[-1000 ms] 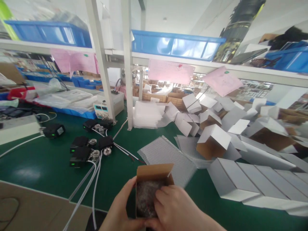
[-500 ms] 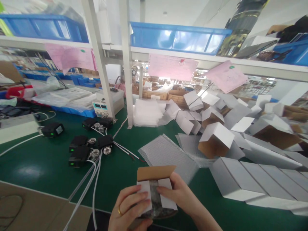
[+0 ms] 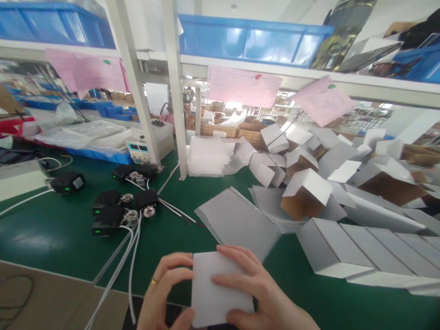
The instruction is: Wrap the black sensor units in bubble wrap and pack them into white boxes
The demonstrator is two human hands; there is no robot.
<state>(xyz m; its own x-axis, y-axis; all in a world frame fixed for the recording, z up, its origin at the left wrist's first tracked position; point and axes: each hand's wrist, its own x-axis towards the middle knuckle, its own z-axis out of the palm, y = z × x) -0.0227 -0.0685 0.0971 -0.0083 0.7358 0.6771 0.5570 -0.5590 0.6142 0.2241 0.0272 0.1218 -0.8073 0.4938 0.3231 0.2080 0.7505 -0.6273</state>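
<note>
A small white carton [image 3: 220, 293] sits between both my hands at the bottom middle, its lid folded down so only the white top shows. My left hand [image 3: 165, 298], with a ring on one finger, grips the carton's left side, thumb under its lower edge. My right hand [image 3: 257, 293] wraps the right side with fingers pressed flat over the lid. Just beyond the carton lies a sheet of bubble wrap [image 3: 237, 220] on the green mat [image 3: 62, 229].
Several black devices with metal fittings and white tubes [image 3: 120, 211] lie at left. A heap of white cartons [image 3: 337, 192] fills the right, with a row of closed ones [image 3: 360, 252] in front. White rack posts [image 3: 175, 91] rise behind; blue bins [image 3: 247, 43] and pink sheets [image 3: 240, 87] hang above.
The carton's brown lid stood open with a wrapped item showing inside; the side flaps were folded in, then the lid came down, and both hands now press on the shut carton.
</note>
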